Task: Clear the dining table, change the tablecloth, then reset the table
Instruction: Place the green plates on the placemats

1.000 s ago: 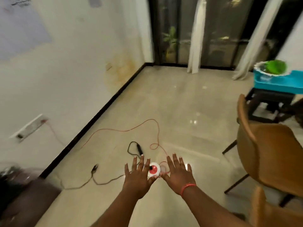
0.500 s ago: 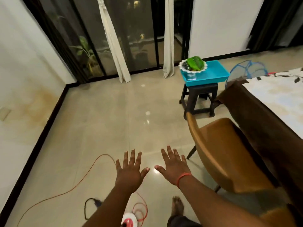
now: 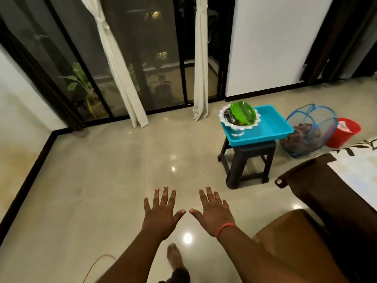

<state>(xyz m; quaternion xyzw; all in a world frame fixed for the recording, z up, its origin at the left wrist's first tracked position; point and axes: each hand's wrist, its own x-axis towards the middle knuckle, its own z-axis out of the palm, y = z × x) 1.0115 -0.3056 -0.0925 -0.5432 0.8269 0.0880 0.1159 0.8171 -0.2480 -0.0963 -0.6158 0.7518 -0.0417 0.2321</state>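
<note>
In the head view the left hand (image 3: 161,213) and right hand (image 3: 214,213) hovered over the glossy tiled floor (image 3: 102,190), fingers spread, holding nothing; the white leaf-printed tablecloth (image 3: 359,172) lay on the dark brown table (image 3: 318,193) at the right edge, its long axis apparently running toward the viewer; soft and light, probably best taken at a corner hem.

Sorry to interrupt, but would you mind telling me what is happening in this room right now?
A person stands on the glossy tiled floor with the left hand and the right hand stretched out flat, fingers spread, holding nothing. Ahead, a turquoise plastic tray sits on a black plastic stool and carries a green leaf-shaped dish. The dining table's white patterned tablecloth shows at the right edge.
</note>
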